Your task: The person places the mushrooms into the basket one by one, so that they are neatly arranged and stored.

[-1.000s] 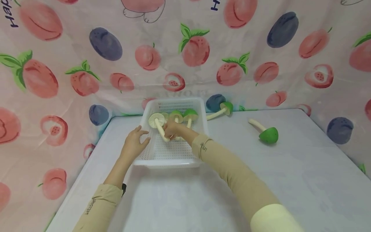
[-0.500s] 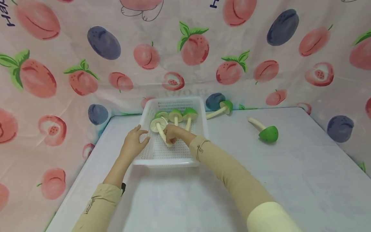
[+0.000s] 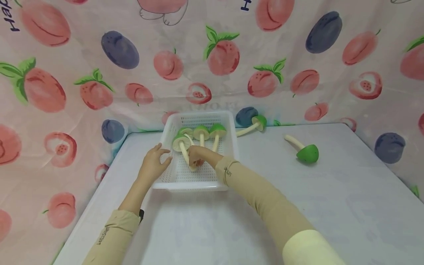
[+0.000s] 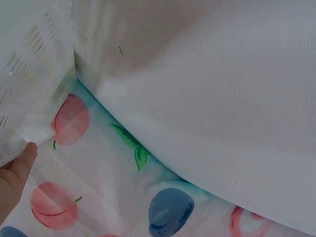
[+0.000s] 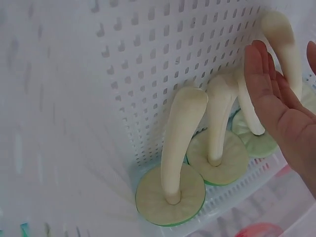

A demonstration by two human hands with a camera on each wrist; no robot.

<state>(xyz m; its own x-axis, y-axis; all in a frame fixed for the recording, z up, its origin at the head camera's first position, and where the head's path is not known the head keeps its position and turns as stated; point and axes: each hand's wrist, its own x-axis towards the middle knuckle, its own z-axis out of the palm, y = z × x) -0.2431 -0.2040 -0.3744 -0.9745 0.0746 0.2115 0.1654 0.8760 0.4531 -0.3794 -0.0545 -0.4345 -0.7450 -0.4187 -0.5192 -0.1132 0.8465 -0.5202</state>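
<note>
My right hand [image 3: 198, 154] is inside the white basket [image 3: 192, 185], beside the pale stem of a green-capped toy mushroom [image 3: 181, 142] at the left. In the right wrist view that stem [image 5: 282, 47] stands between the fairly straight fingers [image 5: 266, 94] and the thumb, with gaps visible. Behind it, more toy mushrooms [image 3: 201, 132] lie in a row, caps toward the far wall and stems toward me. My left hand [image 3: 154, 164] is at the basket's left rim, thumb and fingers spread apart. A fingertip [image 4: 31, 148] meets the rim in the left wrist view.
Outside the basket, one toy mushroom [image 3: 260, 122] lies along the table's back edge, right beside the basket. Another mushroom [image 3: 307, 154] rests farther right on the white table [image 3: 265, 176]. A fruit-print cloth [image 3: 198, 55] hangs behind and covers the left side.
My right hand has drawn the left mushroom slightly toward me, and its cap has tipped so that green shows on top. A mushroom behind it is now more visible. My left hand has stayed put.
</note>
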